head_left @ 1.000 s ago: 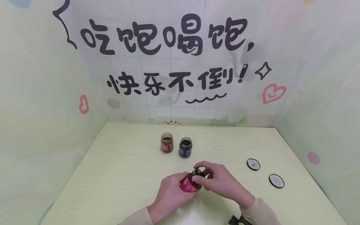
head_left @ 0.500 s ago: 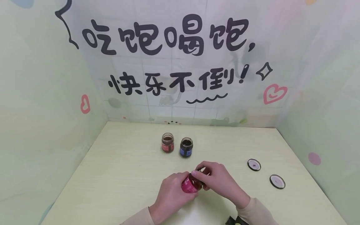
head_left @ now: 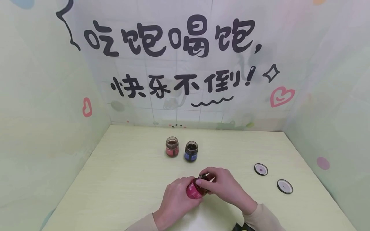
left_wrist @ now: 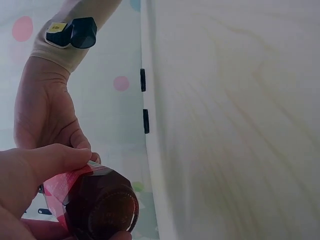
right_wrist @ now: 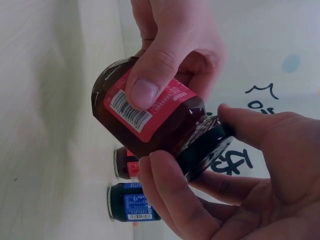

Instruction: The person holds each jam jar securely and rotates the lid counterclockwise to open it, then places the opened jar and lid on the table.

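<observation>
My left hand (head_left: 177,196) grips a glass jar (head_left: 193,190) with a pink-red label and dark red contents, tilted above the table. In the right wrist view, the left thumb lies across the label (right_wrist: 131,111), beside its barcode. The black lid (right_wrist: 206,150) sits on the jar's mouth, and the fingers and thumb of my right hand (head_left: 226,186) hold it round the rim. In the left wrist view the jar's base (left_wrist: 114,212) faces the camera, and the lid is hidden.
Behind the hands stand two uncovered jars, one red-labelled (head_left: 172,151) and one blue-labelled (head_left: 190,156). Two lids, a farther one (head_left: 261,169) and a nearer one (head_left: 285,186), lie inside up on the right of the table (head_left: 115,173). Printed walls enclose its back and sides.
My right fingers and thumb have shifted about the lid, with the wrist turning a little and back. My left hand keeps its hold on the jar. The other jars and loose lids have stayed put.
</observation>
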Tool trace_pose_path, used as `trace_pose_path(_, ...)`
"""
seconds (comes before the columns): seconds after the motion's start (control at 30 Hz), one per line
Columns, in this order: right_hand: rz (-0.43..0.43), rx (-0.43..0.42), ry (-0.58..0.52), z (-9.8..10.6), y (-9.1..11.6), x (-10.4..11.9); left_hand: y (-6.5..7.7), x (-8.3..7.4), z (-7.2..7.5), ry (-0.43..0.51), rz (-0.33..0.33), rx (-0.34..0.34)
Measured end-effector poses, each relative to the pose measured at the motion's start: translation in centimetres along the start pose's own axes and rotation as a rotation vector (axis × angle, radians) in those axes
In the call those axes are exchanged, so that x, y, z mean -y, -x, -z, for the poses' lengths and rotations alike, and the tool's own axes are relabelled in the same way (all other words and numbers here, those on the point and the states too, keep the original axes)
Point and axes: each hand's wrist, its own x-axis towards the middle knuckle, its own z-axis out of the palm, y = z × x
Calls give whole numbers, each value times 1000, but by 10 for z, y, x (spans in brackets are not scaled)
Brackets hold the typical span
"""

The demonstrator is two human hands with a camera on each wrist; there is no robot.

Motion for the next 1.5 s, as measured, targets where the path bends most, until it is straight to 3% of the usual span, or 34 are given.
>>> trace_pose_path(0.47, 78, -15, 95, 0, 3, -6, -1, 3, 0, 51, 38, 20)
trace_pose_path(1.5, 98, -56, 15, 2, 7, -11, -4, 15, 6, 138, 211, 20)
